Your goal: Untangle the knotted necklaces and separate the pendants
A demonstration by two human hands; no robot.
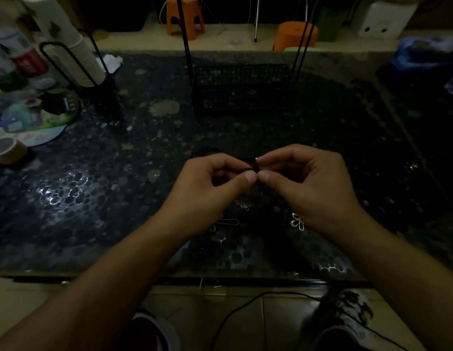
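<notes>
A dark knot of black necklace cord [254, 168] is held just above the dark pebble-patterned table [98, 188]. My left hand [210, 183] and my right hand [303, 178] meet at it, each pinching the knot between thumb and fingertips. A small silver bead glints at its top. Below the hands lie a silver flower pendant [297, 221], a silver loop-shaped pendant [226, 222] and a thin silver chain piece [244, 205]. The cords leading down to them are lost against the dark surface.
A black wire basket [243, 89] stands behind the hands. At the left are a stack of paper cups [76, 51] in a black wire holder, a tape roll [7, 149] and a cluttered round tray [38, 117]. A black cable [245, 307] runs across the floor.
</notes>
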